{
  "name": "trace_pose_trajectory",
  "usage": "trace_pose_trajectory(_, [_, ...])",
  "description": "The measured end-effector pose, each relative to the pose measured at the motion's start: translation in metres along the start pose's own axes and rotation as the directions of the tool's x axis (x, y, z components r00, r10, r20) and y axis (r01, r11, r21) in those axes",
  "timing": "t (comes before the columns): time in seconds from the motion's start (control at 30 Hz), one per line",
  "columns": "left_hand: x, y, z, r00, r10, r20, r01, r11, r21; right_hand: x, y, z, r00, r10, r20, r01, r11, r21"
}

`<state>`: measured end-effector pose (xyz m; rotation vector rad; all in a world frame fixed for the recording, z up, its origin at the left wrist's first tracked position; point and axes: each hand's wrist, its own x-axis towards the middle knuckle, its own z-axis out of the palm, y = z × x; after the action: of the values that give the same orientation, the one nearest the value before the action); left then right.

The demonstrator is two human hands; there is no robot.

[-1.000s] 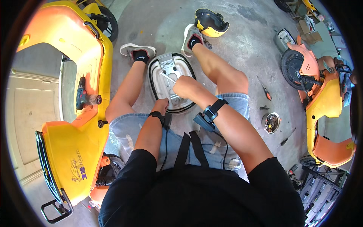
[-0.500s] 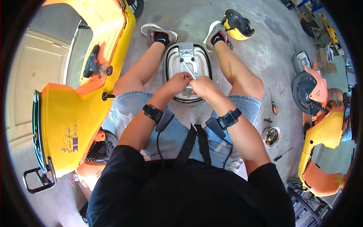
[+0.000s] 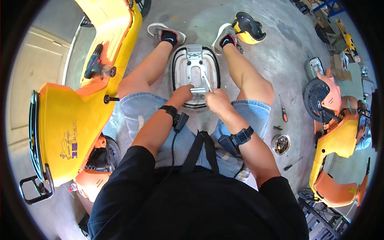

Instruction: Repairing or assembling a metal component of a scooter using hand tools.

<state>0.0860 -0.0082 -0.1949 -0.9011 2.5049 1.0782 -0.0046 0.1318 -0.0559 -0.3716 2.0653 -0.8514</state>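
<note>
An oval scooter seat (image 3: 179,72) lies underside up on the floor between my legs, with a white shell, black rim seal and metal bracket (image 3: 195,52) fixed by bolts. My right hand (image 3: 217,99) is closed round a slim silver wrench-like tool (image 3: 207,80), which reaches up-left over the bracket. My left hand (image 3: 183,93) rests at the near left of the bracket, fingers curled; what they grip is hidden.
Yellow-orange scooters stand at left (image 3: 60,132) and right (image 3: 336,142), a drill (image 3: 95,60) on the left one. A helmet (image 3: 249,30), screwdrivers (image 3: 284,112) and a parts bowl (image 3: 281,144) lie on the floor. Another person (image 3: 364,136) is partly visible at right.
Half a second ago my hands met over the tool. Now my left hand has moved down-left, apart from it, and my right hand holds the tool shifted a little right.
</note>
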Motion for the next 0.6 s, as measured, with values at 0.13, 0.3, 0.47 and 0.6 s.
trace_pose_trajectory(0.13, [0.014, -0.029, 0.019, 0.991, 0.0, 0.135, -0.008, 0.998, 0.059, 0.006, -0.006, -0.002, 0.995, 0.054, 0.089, -0.057, 0.998, 0.029])
trace_pose_trajectory(0.3, [0.008, -0.008, 0.028, 0.981, -0.054, 0.189, 0.025, 0.988, 0.154, 0.004, -0.007, -0.045, 0.978, 0.207, -0.022, -0.171, 0.86, 0.48])
trace_pose_trajectory(0.47, [0.016, -0.018, 0.019, 0.97, -0.046, 0.239, 0.007, 0.987, 0.16, 0.007, -0.01, -0.037, 0.978, 0.206, -0.022, -0.165, 0.841, 0.516])
trace_pose_trajectory(0.6, [0.02, -0.029, 0.022, 0.983, -0.024, 0.183, 0.002, 0.993, 0.115, 0.001, -0.025, -0.028, 0.971, 0.238, 0.0, -0.195, 0.795, 0.575])
